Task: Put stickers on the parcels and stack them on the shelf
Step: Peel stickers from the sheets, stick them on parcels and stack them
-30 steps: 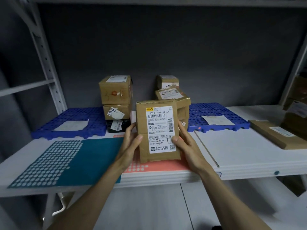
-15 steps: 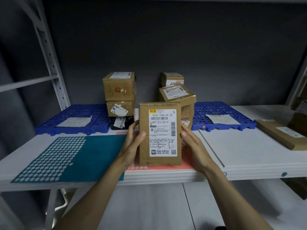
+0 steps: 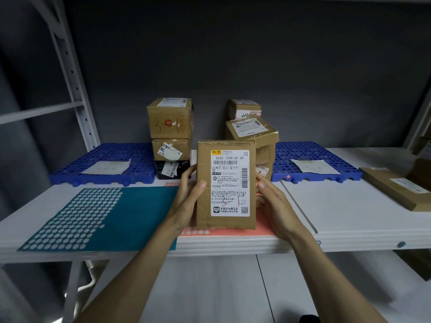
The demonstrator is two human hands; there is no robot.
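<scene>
Head view shows a flat brown cardboard parcel (image 3: 225, 185) standing upright on its short edge, its broad face turned to the camera. A white shipping label (image 3: 230, 183) covers most of that face, printed with barcodes, "502D T098-69 69", "T098", a small QR code and a handwritten mark low down. The parcel's top edge is creased and taped.

The left hand (image 3: 186, 201) grips the parcel's left edge, thumb laid on the front face beside the label and fingers curled round behind. The right hand (image 3: 275, 203) holds the right edge, thumb tip at the front corner and the other fingers bent against the side and back. The parcel sits between the two palms, its bottom edge at or just above an orange-pink mat (image 3: 233, 233); whether it touches the mat cannot be told.

That mat lies on a white shelf (image 3: 349, 217). Left of the parcel is a teal mat with pale dots (image 3: 105, 215). Behind the parcel on the left stands a stack of cardboard boxes (image 3: 170, 129) over a dark box, and behind on the right a looser pile of boxes (image 3: 251, 129), the upper one tilted. Farther out on either side lie blue perforated pallets (image 3: 109, 152) (image 3: 312, 155), each bearing a paper sheet. Far right of the parcel lies a long flat carton (image 3: 394, 190). A dark grey wall (image 3: 233, 54) backs the shelf, with a white perforated upright (image 3: 77, 89) to the left.
</scene>
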